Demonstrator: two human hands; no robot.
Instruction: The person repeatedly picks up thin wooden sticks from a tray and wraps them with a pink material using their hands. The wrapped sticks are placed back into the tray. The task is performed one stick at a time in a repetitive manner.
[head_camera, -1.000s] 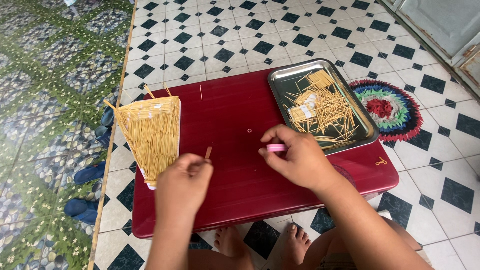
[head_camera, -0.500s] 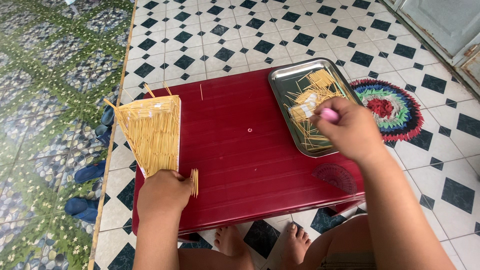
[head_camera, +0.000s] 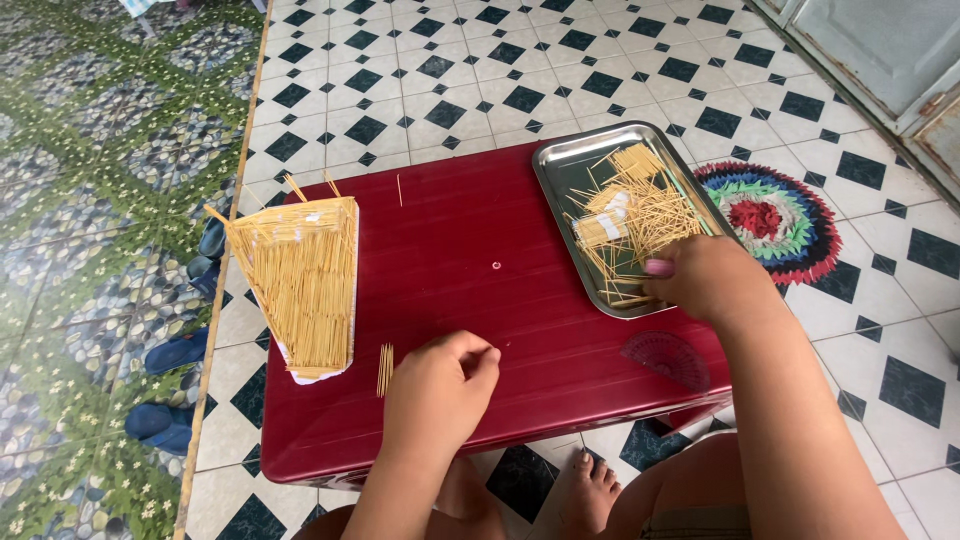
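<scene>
Home: tiled floor (head_camera: 560, 70), rug (head_camera: 775, 215), sandals (head_camera: 170, 352).

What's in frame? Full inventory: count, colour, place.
table: 1, dark red, centre.
tray: 1, silver metal, table's far right corner.
loose sticks: many, pale yellow, in the tray.
stick panel: 1, pale yellow on a white backing, table's left side.
small stick bundle: 1, pale yellow, on the table beside the left hand.
protractor: 1, clear reddish, table's near right edge.
round rug: 1, multicoloured, floor right of the table.
sandals: several, blue, floor on the left.
left hand: resting on the table, fingers curled.
right hand: at the tray's near edge, holding something pink.
</scene>
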